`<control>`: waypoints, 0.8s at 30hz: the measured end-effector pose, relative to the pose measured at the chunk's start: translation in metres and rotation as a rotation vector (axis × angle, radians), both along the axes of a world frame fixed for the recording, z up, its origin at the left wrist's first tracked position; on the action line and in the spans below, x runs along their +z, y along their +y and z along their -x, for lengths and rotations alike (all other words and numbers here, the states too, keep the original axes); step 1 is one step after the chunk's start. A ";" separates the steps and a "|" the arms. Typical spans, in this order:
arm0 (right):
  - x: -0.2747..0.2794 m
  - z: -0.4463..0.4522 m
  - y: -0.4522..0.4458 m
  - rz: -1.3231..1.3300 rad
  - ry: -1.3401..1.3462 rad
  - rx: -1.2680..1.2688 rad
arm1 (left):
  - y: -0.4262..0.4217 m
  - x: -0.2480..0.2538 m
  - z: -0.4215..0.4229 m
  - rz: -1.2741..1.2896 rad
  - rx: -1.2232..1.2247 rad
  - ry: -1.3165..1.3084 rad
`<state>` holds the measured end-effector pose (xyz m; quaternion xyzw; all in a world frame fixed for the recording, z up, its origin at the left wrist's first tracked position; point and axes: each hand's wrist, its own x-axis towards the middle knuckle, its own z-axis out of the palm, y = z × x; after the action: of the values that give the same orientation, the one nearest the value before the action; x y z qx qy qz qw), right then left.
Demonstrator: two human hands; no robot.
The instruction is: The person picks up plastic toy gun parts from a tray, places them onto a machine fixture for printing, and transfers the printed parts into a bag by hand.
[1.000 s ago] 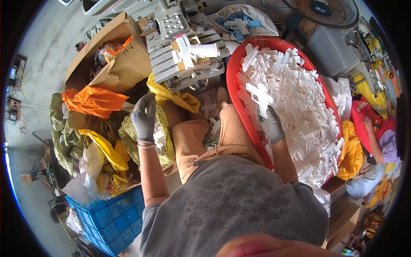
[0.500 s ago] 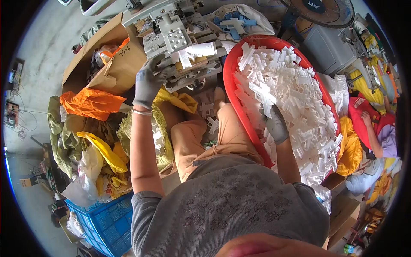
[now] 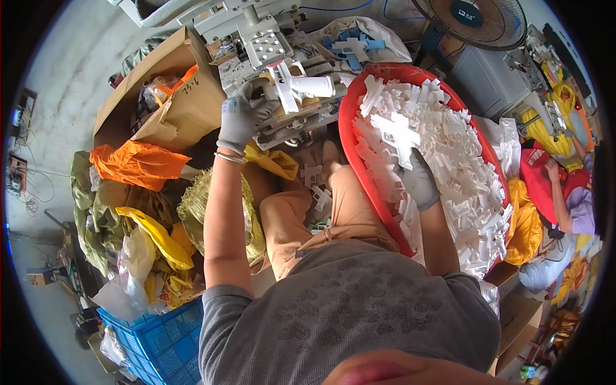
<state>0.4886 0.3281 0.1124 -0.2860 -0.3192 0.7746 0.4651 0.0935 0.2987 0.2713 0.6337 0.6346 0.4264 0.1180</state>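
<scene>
My left hand (image 3: 242, 117), in a grey glove, is at the front left of a metal press (image 3: 263, 48), its thumb and fingers apart. Just right of its fingertips, a white toy gun (image 3: 311, 85) lies on the fixture below the press head; whether the fingertips touch it I cannot tell. In my gloved right hand (image 3: 420, 183) is a second white toy gun (image 3: 398, 135), gripped by its handle above a heap of white plastic pieces (image 3: 459, 186). The heap fills a red basin (image 3: 346, 125) to my right.
A cardboard box (image 3: 170, 115) stands at the left, above orange cloth (image 3: 138, 163) and a blue crate (image 3: 163, 343). Blue and white toy guns (image 3: 356, 48) lie on a white bag behind the basin. A fan (image 3: 471, 19) stands at the back; another person's arm (image 3: 558, 192) is far right.
My right hand has raised its toy gun slightly and turned it broadside. The press head sits higher above the fixture, and more of the toy gun there shows. The left hand's fingers have shifted.
</scene>
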 end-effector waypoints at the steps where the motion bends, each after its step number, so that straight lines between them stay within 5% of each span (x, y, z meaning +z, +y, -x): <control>1: 0.000 0.003 0.007 0.011 0.074 0.003 | 0.000 0.000 -0.001 -0.039 0.038 0.048; 4: 0.053 0.032 0.013 -0.023 0.168 -0.006 | -0.007 -0.001 -0.005 -0.076 0.041 -0.074; 6: 0.076 0.051 0.025 -0.150 0.113 0.002 | -0.018 -0.003 0.001 -0.244 0.123 0.139; 10: 0.093 0.095 0.065 -0.839 -0.479 -0.066 | -0.073 -0.039 0.024 -0.275 0.257 -0.335; 14: 0.143 0.147 0.071 -1.232 -0.615 0.134 | -0.163 -0.083 0.055 -0.261 0.591 -0.232; 18: 0.139 0.178 0.092 -1.568 -0.935 0.036 | -0.245 -0.115 0.059 0.101 0.952 -0.022; 24: 0.133 0.176 0.115 -2.048 -0.978 -0.017 | -0.295 -0.171 0.061 0.313 0.842 -0.156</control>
<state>0.3129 0.4433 0.2451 -0.0452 -0.9481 -0.0487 0.3110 0.0329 0.0037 0.0998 0.2610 0.8829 0.3828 0.0763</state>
